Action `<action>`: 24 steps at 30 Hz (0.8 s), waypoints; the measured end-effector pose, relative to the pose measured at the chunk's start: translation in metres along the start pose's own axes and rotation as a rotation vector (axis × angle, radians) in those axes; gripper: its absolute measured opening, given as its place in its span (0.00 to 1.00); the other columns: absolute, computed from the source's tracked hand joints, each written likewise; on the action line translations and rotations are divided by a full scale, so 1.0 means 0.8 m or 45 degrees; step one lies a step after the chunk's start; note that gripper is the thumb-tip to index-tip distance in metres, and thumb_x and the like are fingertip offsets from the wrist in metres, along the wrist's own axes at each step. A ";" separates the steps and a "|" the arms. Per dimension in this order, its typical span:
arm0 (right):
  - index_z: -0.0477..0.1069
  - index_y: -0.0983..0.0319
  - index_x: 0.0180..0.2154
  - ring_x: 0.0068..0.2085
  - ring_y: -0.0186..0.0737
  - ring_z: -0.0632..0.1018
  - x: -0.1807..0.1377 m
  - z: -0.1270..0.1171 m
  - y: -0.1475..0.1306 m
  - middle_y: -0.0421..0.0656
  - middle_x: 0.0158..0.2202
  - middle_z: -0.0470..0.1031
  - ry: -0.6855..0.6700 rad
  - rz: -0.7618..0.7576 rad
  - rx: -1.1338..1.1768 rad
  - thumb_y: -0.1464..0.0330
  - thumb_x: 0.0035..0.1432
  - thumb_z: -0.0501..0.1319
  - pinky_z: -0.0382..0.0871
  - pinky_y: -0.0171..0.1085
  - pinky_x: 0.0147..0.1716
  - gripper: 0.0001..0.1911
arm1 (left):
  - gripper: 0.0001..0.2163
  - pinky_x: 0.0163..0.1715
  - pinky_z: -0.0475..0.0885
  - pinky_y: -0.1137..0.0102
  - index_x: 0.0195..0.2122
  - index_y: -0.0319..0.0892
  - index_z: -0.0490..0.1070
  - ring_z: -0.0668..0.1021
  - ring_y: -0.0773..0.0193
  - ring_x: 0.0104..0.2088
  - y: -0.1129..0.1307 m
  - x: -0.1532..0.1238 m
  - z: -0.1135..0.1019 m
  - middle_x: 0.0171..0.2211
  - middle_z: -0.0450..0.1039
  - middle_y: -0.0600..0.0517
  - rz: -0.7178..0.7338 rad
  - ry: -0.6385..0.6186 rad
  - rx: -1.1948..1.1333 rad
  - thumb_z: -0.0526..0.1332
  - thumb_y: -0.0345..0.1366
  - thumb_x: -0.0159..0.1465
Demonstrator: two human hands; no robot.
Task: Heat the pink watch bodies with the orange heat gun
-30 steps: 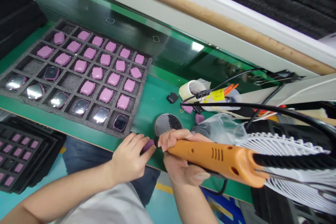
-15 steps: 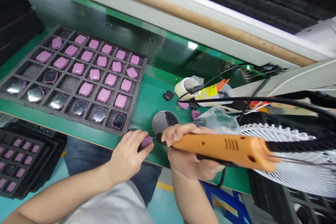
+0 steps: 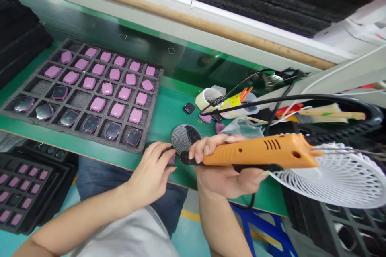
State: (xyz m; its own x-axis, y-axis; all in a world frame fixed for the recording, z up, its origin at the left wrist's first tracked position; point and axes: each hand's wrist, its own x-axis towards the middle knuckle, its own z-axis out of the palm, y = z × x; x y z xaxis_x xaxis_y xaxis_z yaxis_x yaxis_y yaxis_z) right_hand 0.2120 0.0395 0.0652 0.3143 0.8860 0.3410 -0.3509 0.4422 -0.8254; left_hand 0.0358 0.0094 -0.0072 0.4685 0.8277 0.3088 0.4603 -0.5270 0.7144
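Observation:
My left hand is closed around a purple watch case, which shows only in part between the thumb and fingers at the bench's front edge. An orange electric screwdriver lies nearly level in my right hand, the fingers wrapped over it. Its black nose points left, close to the watch case; whether they touch I cannot tell. Just behind, a round perforated dish has dark bits on its right side. To the left, a grey foam tray bears purple watch cases, with dark screens showing along its front row.
Behind the dish are a loose black watch piece, a cream cup lying on its side and black cables. A white fan grille stands at right, with stacked black foam trays at lower left. A shelf beam crosses the back.
The left thumb and fingers have shifted on the purple watch case, which now shows less. The screwdriver has swung more level, its rear end raised. My view has shifted slightly.

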 end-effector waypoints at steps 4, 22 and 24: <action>0.80 0.52 0.48 0.21 0.37 0.74 -0.002 0.001 -0.003 0.36 0.31 0.77 -0.025 0.014 0.057 0.41 0.65 0.65 0.75 0.41 0.20 0.25 | 0.14 0.61 0.78 0.53 0.62 0.44 0.76 0.80 0.52 0.58 0.000 0.017 -0.007 0.57 0.80 0.43 -0.010 -0.005 -0.253 0.68 0.33 0.76; 0.83 0.53 0.49 0.21 0.38 0.74 -0.005 0.000 -0.010 0.38 0.30 0.76 -0.028 0.004 0.107 0.37 0.68 0.58 0.74 0.42 0.18 0.31 | 0.05 0.52 0.74 0.64 0.48 0.45 0.84 0.84 0.57 0.47 -0.006 0.024 -0.010 0.46 0.86 0.49 -0.167 -0.091 -0.510 0.67 0.32 0.76; 0.83 0.54 0.50 0.21 0.38 0.75 -0.005 -0.002 -0.011 0.39 0.30 0.77 -0.038 0.011 0.124 0.39 0.69 0.58 0.74 0.42 0.19 0.30 | 0.06 0.53 0.74 0.63 0.48 0.45 0.84 0.84 0.57 0.48 -0.006 0.025 -0.012 0.46 0.86 0.47 -0.185 -0.108 -0.569 0.66 0.33 0.77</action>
State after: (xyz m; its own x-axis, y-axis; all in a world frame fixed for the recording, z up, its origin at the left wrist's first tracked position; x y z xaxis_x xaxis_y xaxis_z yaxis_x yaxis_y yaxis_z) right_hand 0.2151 0.0321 0.0708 0.2853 0.8928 0.3485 -0.4382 0.4450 -0.7810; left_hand 0.0355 0.0302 0.0016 0.4916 0.8583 0.1467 0.1646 -0.2571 0.9523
